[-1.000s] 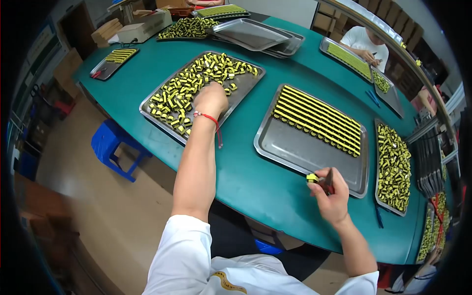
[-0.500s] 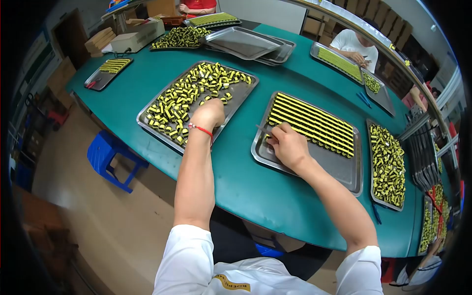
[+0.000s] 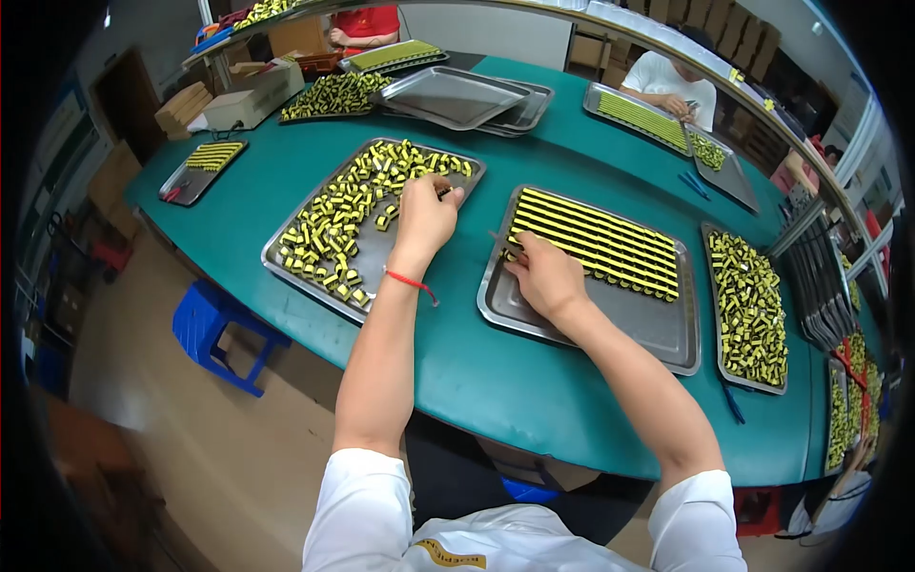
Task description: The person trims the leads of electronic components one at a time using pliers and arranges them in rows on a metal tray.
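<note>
Near the front edge of the desk (image 3: 448,353), left of its middle: a metal tray (image 3: 374,259) with a heap of loose yellow-and-black pieces (image 3: 329,219), thickest along the left and far sides. Above the right part of that tray, left hand (image 3: 427,214), thumb and fingertips drawn close around a small dark piece (image 3: 444,194), with the heap just to the left and beyond. Just to the right on the desk, a second tray (image 3: 639,315), its far part filled with neat yellow-and-black rows (image 3: 610,243). Over that tray's left side, by the left end of the nearest row, right hand (image 3: 550,275), back upward, fingers curled down; grasp hidden, so impossible to tell what, if anything, is held. Toward the desk's right edge, a narrower tray (image 3: 758,386) full of similar pieces (image 3: 750,315), with a blue tool (image 3: 733,404) beside its near end.
</note>
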{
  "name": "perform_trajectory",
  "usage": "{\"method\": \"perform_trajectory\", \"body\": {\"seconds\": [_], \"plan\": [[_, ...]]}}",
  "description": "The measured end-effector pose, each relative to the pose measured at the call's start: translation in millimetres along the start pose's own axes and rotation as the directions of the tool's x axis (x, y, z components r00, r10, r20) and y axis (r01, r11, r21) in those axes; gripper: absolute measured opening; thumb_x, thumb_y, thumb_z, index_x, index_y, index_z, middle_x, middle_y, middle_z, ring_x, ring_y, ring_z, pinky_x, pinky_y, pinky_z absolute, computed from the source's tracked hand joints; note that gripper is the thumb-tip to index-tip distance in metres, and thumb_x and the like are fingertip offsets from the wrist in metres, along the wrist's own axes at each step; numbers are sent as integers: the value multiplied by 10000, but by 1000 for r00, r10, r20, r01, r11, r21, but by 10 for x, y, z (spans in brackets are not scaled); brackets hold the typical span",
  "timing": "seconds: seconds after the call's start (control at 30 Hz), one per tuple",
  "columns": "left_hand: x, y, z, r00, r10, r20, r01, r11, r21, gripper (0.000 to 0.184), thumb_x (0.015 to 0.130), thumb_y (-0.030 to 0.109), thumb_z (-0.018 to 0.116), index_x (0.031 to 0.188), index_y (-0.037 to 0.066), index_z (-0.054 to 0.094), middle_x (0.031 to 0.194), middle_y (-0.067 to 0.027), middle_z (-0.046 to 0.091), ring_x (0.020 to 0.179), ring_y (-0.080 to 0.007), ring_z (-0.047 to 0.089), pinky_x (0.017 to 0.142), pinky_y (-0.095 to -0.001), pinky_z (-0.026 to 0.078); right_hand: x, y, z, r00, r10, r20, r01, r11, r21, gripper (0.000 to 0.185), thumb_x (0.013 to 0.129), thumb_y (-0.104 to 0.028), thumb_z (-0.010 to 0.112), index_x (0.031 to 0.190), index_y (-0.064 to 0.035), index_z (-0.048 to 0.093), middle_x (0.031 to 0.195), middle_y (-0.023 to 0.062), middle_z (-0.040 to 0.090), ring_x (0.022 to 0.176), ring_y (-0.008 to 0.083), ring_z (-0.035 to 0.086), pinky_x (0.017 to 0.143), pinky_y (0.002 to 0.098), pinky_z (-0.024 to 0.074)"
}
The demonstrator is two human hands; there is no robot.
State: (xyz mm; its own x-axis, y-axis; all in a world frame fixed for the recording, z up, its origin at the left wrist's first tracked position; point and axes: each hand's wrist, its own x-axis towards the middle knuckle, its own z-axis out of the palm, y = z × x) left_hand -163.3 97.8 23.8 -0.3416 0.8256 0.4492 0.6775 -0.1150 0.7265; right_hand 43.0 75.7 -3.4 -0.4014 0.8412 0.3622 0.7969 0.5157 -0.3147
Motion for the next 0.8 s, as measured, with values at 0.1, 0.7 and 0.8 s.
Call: {"method": "perform_trajectory", "body": {"seconds": [0.1, 0.7, 0.8], "plan": [[17, 1, 137, 998, -56, -28, 39, 901, -432, 291, 866, 210, 725, 1000, -35, 642, 873, -121, 663, 837, -211, 623, 767, -331, 498, -331, 62, -316, 998, 61, 3, -58, 933, 356, 356, 858, -149, 664, 1182, -54, 552, 807, 115, 607, 739, 249, 624, 679, 373, 504], [-1458, 1157, 514, 672, 247, 699, 440, 626, -644, 381, 949, 130, 626, 1291, -22, 553, 964, -34, 582, 758, -70, 507, 645, -241, 432, -1597, 560, -960, 870, -93, 484, -487, -313, 815, 433, 697, 143, 400, 1104, 17, 474, 887, 242, 636, 749, 337, 677, 456, 293, 446], [-1475, 1085, 557, 760, 306, 573, 178, 751, -636, 383, 862, 5, 698, 1224, -39, 583, 994, -50, 578, 797, -65, 526, 658, -218, 435, -1602, 548, -930, 860, -163, 483, -506, -393, 768, 428, 708, 130, 408, 1119, 27, 468, 896, 247, 638, 759, 353, 685, 488, 319, 502]]}}
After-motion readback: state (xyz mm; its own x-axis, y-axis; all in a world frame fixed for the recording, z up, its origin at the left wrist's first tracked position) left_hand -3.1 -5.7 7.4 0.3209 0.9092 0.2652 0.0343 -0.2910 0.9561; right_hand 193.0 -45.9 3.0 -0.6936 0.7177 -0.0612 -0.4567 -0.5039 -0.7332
